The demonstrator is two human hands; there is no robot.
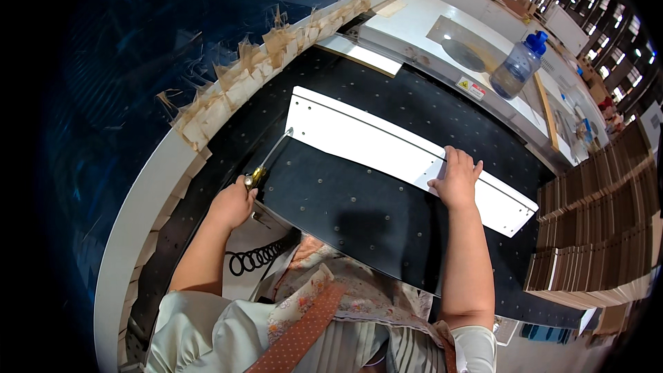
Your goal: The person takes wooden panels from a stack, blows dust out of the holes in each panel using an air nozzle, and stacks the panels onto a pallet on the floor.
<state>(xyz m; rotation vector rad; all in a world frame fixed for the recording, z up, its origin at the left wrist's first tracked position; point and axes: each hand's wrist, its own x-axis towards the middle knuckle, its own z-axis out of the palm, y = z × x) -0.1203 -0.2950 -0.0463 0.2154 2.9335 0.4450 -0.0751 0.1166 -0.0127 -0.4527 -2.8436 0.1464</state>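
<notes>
A long white panel (366, 137) lies slantwise on the black work surface, with a groove along its length and small holes near its ends and middle. In my left hand (233, 204) is an air blow gun (255, 178) with a yellow body and a thin metal nozzle. The nozzle's tip is at a hole by the panel's left end. My right hand (457, 178) lies across the panel right of its middle, fingers over the far side and thumb by the near edge, gripping it. Below my left hand hangs a black coiled hose (255, 259).
Stacked brown boards (597, 214) stand at the right. Beyond the work surface, a white machine bed (421, 21) carries a blue-capped water bottle (518, 65). A curved white edge with torn tan tape (242, 72) borders a dark blue sheet (173, 21) at the left.
</notes>
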